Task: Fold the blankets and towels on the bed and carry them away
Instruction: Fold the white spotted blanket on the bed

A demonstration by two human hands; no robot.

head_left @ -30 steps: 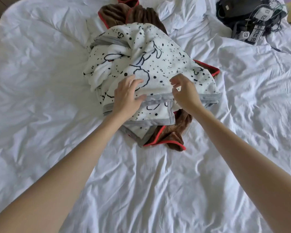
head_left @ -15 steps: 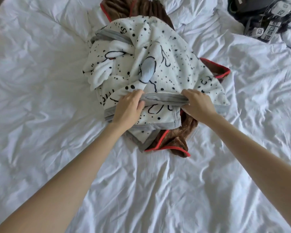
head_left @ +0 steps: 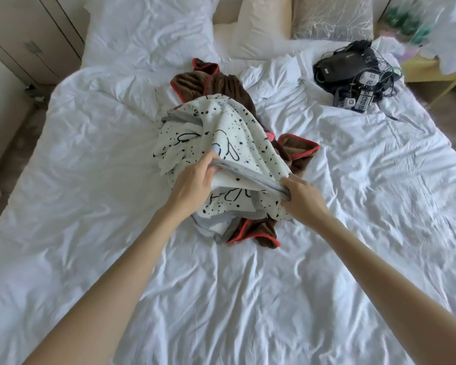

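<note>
Both hands grip the grey hem of the spotted white blanket (head_left: 229, 135), left hand (head_left: 192, 180) and right hand (head_left: 302, 197) closed on it. It lies heaped on a brown towel (head_left: 221, 84) mid-bed (head_left: 90, 206). Its printed lettering is unreadable.

left hand (head_left: 194, 177): fingers curled shut, palm down
right hand (head_left: 302, 197): fisted, thumb seemingly tucked under
arms: both stretched forward, converging, bare
</note>
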